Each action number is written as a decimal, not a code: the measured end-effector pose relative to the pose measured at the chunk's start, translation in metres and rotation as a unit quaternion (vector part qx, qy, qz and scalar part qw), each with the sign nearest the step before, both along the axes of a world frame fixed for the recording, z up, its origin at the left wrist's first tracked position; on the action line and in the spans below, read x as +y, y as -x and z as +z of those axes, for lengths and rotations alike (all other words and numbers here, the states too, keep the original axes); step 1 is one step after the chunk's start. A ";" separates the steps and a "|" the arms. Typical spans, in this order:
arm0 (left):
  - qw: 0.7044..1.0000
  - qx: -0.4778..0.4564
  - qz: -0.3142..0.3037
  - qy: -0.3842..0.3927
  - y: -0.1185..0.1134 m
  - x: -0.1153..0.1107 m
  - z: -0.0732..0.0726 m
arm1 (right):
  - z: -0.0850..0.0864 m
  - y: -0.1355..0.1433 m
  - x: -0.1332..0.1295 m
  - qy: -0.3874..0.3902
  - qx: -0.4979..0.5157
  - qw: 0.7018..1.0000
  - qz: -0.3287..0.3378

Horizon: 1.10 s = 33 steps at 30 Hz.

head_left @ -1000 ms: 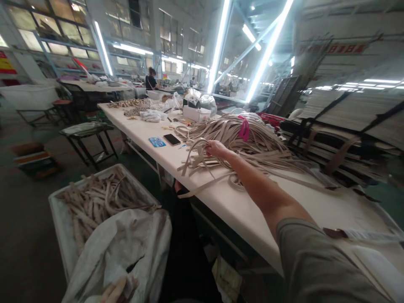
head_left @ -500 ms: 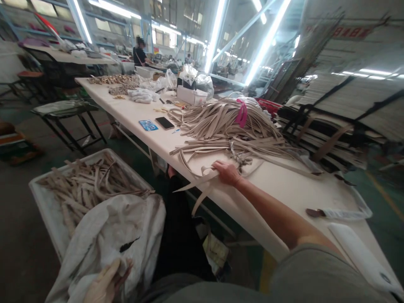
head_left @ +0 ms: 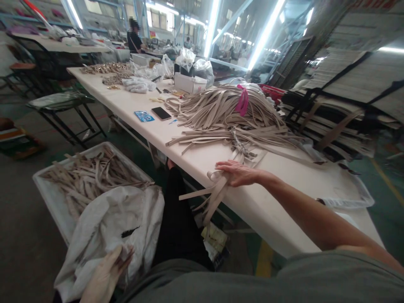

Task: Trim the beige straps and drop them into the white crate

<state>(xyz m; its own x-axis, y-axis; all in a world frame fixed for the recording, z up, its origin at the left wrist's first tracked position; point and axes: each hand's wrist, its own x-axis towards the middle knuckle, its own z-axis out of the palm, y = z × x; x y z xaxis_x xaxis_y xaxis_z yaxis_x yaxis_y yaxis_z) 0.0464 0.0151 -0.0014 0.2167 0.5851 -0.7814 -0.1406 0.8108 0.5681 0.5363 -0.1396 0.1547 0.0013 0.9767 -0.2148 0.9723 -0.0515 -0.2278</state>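
Beige straps (head_left: 217, 189) hang over the near edge of the table. My right hand (head_left: 238, 173) lies over them, fingers stretched out to the left and the straps running beneath the palm. At lower left, my left hand (head_left: 105, 269) is closed on the edge of a white sack (head_left: 126, 214). That sack is draped across a white bin (head_left: 47, 206), which holds many loose strap pieces (head_left: 91, 176). Beyond my right hand lies a flat bundle of straps (head_left: 202, 136), and behind that a large heap of straps (head_left: 217, 105) with a pink tie (head_left: 242, 101).
On the table (head_left: 126, 113) lie a phone (head_left: 160, 112) and a blue packet (head_left: 144, 116). Farther back are a white box (head_left: 189, 83) and plastic bags. A stool (head_left: 59, 103) stands to the left. Another person (head_left: 134, 40) is in the background.
My right hand has moved nearer the table edge, its fingers straightening, and more straps now hang over. My left hand keeps its hold on the sack. The view has shifted slightly.
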 end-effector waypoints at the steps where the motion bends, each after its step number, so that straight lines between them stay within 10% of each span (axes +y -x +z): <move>1: 1.000 0.003 -0.002 -0.003 0.000 0.000 0.001 | 0.002 0.001 -0.002 0.011 -0.017 1.000 0.000; 9: 1.000 0.014 -0.009 0.010 -0.002 0.000 0.008 | 0.009 -0.005 -0.002 -0.018 -0.146 0.989 -0.027; 18: 1.000 -0.017 -0.017 -0.013 -0.003 -0.004 0.008 | 0.034 0.007 0.055 -0.007 -0.175 0.983 -0.055; 28: 0.959 -0.195 -0.164 -0.123 -0.056 -0.030 0.066 | 0.119 0.175 0.160 -0.194 -0.090 0.976 -0.037; 33: 0.928 -0.370 -0.043 -0.023 -0.084 -0.001 0.091 | 0.102 0.265 0.141 -0.072 -0.031 0.996 0.043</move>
